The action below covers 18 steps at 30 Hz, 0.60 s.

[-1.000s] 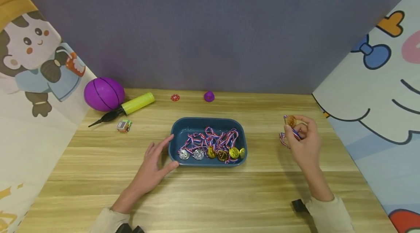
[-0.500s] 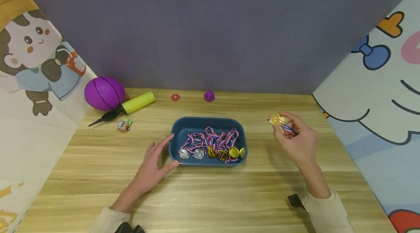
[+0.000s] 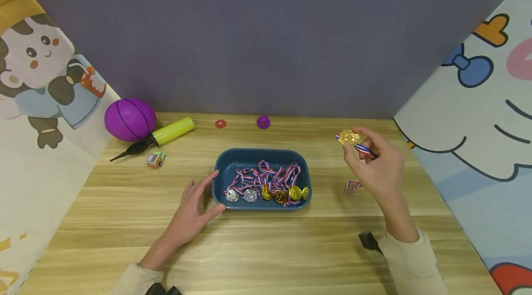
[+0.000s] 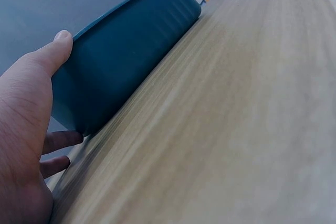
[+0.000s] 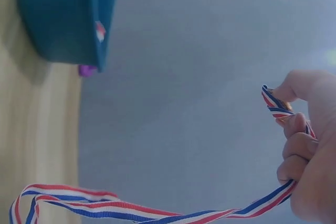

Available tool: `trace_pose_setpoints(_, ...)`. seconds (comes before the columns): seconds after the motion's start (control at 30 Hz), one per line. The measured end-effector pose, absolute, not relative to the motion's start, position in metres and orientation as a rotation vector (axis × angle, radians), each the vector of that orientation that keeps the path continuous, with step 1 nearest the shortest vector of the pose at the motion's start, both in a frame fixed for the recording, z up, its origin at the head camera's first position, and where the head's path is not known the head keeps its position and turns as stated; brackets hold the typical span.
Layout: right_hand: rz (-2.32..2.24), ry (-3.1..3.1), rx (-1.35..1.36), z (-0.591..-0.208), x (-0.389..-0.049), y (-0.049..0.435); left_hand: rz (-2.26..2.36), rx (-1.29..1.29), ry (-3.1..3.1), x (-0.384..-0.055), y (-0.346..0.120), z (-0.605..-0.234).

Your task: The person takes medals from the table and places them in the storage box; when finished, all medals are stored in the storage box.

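Note:
My right hand (image 3: 380, 168) pinches a gold medal (image 3: 349, 137) between thumb and fingers, raised right of the bin. Its red, white and blue ribbon (image 5: 241, 211) passes through the curled fingers and hangs in a loop below the hand. My left hand (image 3: 189, 214) touches the left end of a dark blue plastic bin (image 3: 262, 208), fingers spread and fairly straight. In the left wrist view the thumb lies against the rim. Inside the bin lie several medals, silver ones (image 3: 250, 195) at left and gold ones (image 3: 295, 193) at right, with tangled striped ribbons (image 3: 272, 175) behind them.
At the back left are a purple ball (image 3: 130, 119), a yellow hand pump (image 3: 173, 131) with a black nozzle, and a small toy truck (image 3: 155, 159). A red poker chip (image 3: 220, 123) and a small purple object (image 3: 263, 122) lie near the grey back wall (image 3: 266, 45).
My right hand has moved left and upward with the medal, whose face has turned more toward the head camera. More ribbon dangles below it. The left hand stays at the bin.

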State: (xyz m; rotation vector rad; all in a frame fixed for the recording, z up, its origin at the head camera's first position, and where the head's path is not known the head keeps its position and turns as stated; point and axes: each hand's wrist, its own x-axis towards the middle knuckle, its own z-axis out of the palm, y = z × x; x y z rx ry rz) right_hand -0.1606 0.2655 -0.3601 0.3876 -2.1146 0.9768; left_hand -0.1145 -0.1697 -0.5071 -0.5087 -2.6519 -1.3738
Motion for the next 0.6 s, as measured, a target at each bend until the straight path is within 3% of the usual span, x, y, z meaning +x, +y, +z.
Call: trace_pose_setpoints(0.6,1.23,-1.982,0.526,-0.316,-0.16,0.226,-1.375,-0.509,-2.646,-0.115,-0.17,-0.509)
